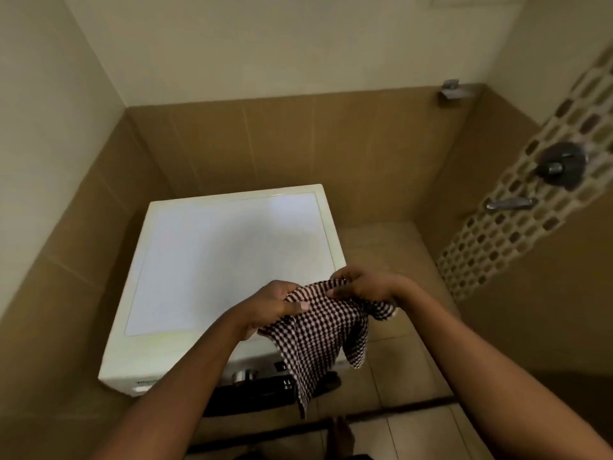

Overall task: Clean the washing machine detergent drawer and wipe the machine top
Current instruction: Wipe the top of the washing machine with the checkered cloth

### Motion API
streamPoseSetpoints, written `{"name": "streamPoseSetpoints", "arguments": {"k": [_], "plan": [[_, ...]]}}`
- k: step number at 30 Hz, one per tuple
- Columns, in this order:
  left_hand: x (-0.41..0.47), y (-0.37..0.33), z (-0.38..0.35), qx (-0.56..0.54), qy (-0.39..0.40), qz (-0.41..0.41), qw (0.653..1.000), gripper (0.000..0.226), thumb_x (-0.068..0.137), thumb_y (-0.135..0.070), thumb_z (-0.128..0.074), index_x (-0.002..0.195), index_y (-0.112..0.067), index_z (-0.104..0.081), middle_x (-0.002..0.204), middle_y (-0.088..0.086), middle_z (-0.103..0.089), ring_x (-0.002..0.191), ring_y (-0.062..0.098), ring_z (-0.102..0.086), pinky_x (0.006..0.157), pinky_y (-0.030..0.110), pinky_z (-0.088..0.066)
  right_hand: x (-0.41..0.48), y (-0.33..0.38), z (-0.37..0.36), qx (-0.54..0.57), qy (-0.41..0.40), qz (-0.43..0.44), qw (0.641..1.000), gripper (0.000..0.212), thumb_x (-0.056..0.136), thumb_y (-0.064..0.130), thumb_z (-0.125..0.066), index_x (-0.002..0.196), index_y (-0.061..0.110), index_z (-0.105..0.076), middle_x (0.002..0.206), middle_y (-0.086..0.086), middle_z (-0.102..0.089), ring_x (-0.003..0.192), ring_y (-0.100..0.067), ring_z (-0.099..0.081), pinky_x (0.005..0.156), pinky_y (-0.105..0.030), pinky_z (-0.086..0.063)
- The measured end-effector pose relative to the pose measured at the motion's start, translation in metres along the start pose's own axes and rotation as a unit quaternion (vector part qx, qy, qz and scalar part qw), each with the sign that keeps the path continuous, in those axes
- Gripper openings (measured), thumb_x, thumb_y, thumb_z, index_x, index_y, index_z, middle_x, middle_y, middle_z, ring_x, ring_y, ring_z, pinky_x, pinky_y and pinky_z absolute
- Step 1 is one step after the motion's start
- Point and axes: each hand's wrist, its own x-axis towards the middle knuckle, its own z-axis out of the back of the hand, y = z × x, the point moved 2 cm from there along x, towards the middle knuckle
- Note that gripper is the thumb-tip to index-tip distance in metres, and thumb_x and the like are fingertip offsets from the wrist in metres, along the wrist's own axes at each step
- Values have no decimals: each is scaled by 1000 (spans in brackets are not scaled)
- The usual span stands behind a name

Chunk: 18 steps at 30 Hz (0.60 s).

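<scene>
A white front-loading washing machine (212, 260) stands in the corner, its flat top bare. A brown-and-white checked cloth (323, 340) hangs in the air over the machine's front right corner. My left hand (268, 303) grips the cloth's upper left edge. Gripping the upper right edge is my right hand (361, 283). The cloth drapes down over part of the dark control panel (252, 380) with its round dial. I cannot make out the detergent drawer at the machine's front left.
Brown tiled walls close in behind and to the left of the machine. On the right wall, a patterned tile strip carries a round valve (560, 166) and a metal lever (509, 204). Tiled floor (391, 247) lies to the machine's right.
</scene>
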Motion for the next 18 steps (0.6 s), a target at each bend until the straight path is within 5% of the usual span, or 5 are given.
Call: {"name": "streamPoseSetpoints", "arguments": {"k": [3, 10, 18], "plan": [[10, -8, 24, 17, 13, -5, 1000, 39, 89, -43, -74, 113, -12, -71, 108, 6, -76, 101, 23, -73, 94, 46, -59, 8, 16, 6, -25, -34, 20, 999, 24, 100, 29, -64, 104, 7, -71, 97, -2, -73, 92, -15, -70, 81, -29, -56], [50, -29, 87, 141, 60, -58, 986, 35, 98, -33, -65, 128, -15, -63, 123, 4, -69, 112, 22, -66, 95, 37, -58, 33, 59, 31, -53, -141, -35, 988, 8, 95, 21, -69, 88, 23, -70, 94, 3, -75, 90, -14, -72, 80, -29, -58], [115, -25, 110, -17, -12, -7, 1000, 24, 98, -16, -65, 121, -11, -64, 114, 2, -71, 104, 22, -68, 89, 37, -60, 105, 114, 93, -305, -251, -152, 906, 30, 89, 43, -62, 70, 20, -60, 76, 1, -64, 72, -20, -61, 57, -30, -44]]}}
